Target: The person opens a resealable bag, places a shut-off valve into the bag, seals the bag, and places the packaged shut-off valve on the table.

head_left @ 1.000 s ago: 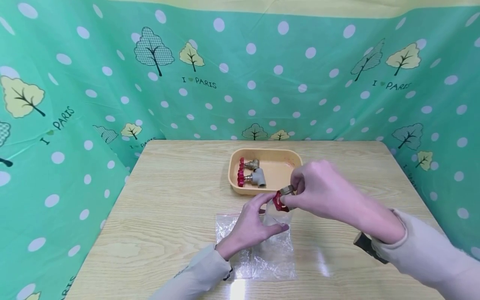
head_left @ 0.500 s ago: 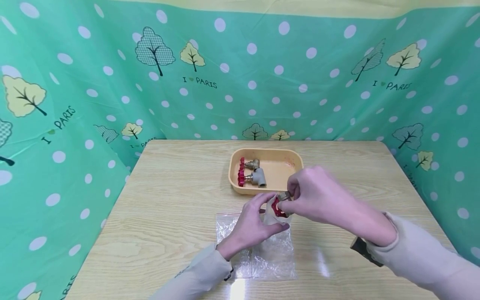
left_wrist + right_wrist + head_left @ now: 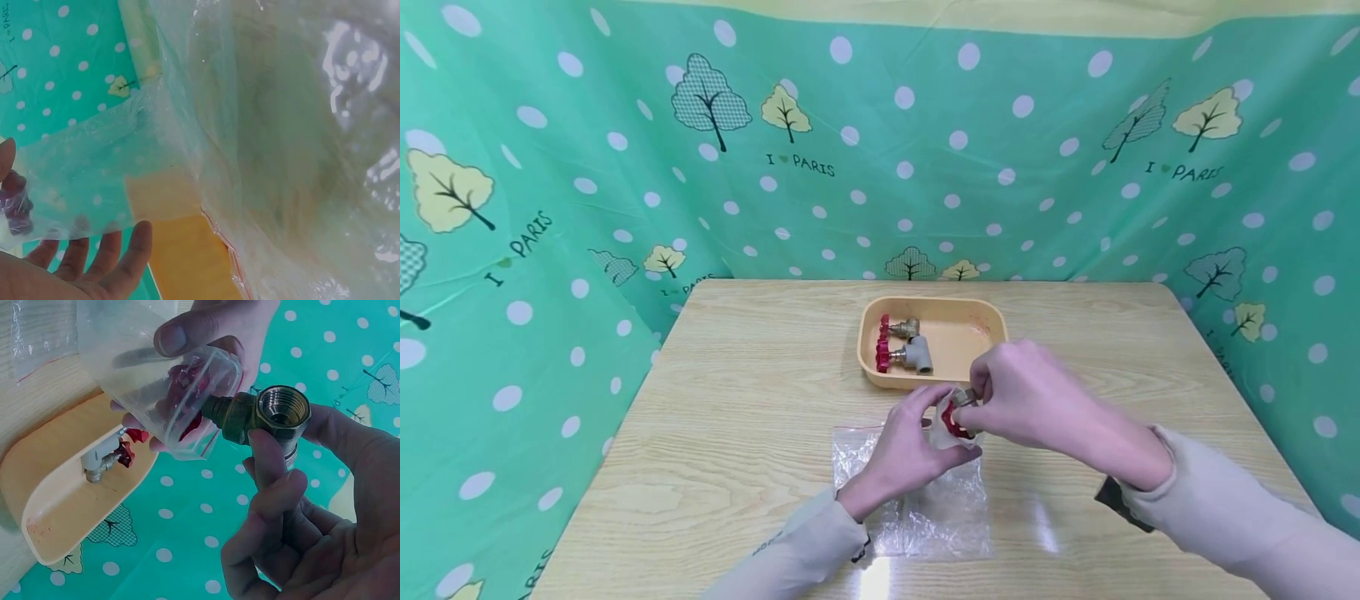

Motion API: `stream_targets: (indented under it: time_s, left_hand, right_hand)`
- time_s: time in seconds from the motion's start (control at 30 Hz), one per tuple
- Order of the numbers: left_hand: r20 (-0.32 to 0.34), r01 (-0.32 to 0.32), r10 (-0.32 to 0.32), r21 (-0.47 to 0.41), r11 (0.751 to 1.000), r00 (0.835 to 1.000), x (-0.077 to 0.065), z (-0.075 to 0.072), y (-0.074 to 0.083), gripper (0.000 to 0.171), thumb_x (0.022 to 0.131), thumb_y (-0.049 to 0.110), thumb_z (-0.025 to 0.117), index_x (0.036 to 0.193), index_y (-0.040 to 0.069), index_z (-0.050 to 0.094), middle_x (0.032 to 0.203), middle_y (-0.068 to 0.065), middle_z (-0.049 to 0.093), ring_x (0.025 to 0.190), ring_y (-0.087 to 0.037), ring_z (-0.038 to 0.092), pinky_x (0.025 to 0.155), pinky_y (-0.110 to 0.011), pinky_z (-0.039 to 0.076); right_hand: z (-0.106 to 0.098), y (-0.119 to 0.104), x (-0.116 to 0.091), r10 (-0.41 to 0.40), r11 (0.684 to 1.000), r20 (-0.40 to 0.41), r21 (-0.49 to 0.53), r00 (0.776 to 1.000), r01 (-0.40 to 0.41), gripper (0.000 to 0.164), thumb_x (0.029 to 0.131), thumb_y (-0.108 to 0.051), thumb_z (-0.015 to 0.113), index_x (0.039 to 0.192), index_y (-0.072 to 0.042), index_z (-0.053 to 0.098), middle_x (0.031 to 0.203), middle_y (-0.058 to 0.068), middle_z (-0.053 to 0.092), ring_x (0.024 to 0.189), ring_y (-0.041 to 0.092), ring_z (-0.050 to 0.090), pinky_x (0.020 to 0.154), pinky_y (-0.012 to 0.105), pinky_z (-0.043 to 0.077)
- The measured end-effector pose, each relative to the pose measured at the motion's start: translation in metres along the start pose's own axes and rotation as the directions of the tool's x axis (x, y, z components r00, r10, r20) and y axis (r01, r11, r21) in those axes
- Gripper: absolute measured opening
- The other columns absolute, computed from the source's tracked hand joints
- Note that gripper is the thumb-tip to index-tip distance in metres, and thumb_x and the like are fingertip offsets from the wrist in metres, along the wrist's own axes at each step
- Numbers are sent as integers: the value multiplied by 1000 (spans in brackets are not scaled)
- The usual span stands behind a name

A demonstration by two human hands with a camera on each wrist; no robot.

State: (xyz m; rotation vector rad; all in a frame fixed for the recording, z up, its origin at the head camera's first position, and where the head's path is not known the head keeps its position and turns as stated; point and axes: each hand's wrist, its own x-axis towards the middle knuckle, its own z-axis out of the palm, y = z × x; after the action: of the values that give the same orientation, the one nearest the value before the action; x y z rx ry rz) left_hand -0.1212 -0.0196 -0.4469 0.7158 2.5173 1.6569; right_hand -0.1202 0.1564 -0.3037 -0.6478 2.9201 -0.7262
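Observation:
My right hand (image 3: 1030, 408) pinches the brass threaded body of a valve (image 3: 240, 415) between thumb and fingers. Its red handwheel (image 3: 187, 394) sits inside the mouth of a clear zip bag (image 3: 119, 359), while the brass end stays outside. With thumb and fingers spread around that mouth, my left hand (image 3: 902, 446) holds the bag. The left wrist view shows the left fingers (image 3: 106, 256) curved along the plastic and the red handwheel dimly at the left edge. Part of the valve is hidden behind my right fingers in the head view.
Beyond the hands stands a peach plastic tray (image 3: 880, 381). It holds a brass valve (image 3: 910, 327) and a valve with a grey tee body (image 3: 917, 357), both with red handwheels. Another clear zip bag (image 3: 943, 521) lies flat on the wooden table (image 3: 737, 400).
My right hand has moved left and slightly down, bringing the valve's red handwheel into the bag's mouth. My left hand has stayed nearly still around the bag.

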Motion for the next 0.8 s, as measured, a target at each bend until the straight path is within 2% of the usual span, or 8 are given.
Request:
stream_targets:
  time_s: [0.37,0.6,0.8]
  left_hand:
    - [-26,7,-6,24,1000,1000,1,1,1,73,74,24,96,139,23,63,133,11,64,120,-11,60,86,-34,56]
    - [-35,-12,12,-3,1000,999,0,2,0,73,73,23,95,139,26,63,132,13,64,121,-10,60,104,-44,50]
    - [-47,-7,8,7,1000,999,0,4,0,74,73,25,96,139,29,63,133,15,64,121,-10,59,103,-44,49]
  right_hand:
    - [10,5,3,40,999,20,-15,999,-40,32,72,-23,86,57,-22,58,47,-15,41,45,4,37,43,23,30]
    - [14,7,5,56,998,25,-25,998,-56,33,72,-25,87,55,-23,58,45,-15,41,44,5,37,42,23,30]
    - [16,8,7,73,997,32,-22,997,-72,35,72,-25,87,54,-22,57,45,-15,40,43,5,37,42,24,30]
